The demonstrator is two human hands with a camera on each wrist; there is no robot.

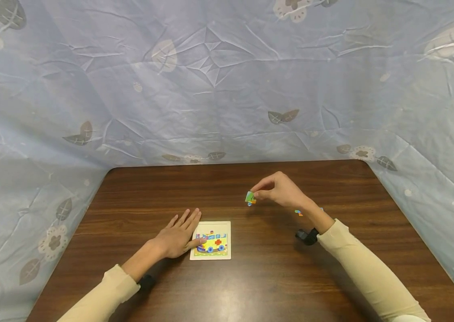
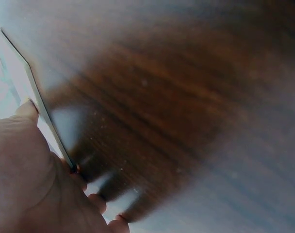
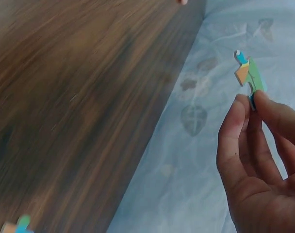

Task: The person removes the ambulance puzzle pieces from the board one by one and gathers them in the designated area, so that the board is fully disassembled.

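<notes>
Between thumb and fingertips, my right hand [image 1: 285, 191] pinches a green, orange and blue puzzle piece [image 1: 249, 197] above the table. In the right wrist view the same puzzle piece [image 3: 253, 77] is seen nearly edge-on. My left hand [image 1: 176, 237] lies with fingers spread at the left side of a square puzzle board [image 1: 227, 241]. Its thumb rests on the board, and the other fingers reach onto the wood. A yellow ambulance picture with a red cross covers the board's middle. Seen from the left wrist, the board's edge [image 2: 45, 111] runs beside the thumb.
Another small puzzle piece [image 1: 299, 213] lies on the brown wooden table [image 1: 267, 286], left of the right forearm. A bit of a further piece [image 1: 322, 209] shows behind that forearm. Patterned light-blue cloth [image 1: 218, 103] hangs round the table's back and sides.
</notes>
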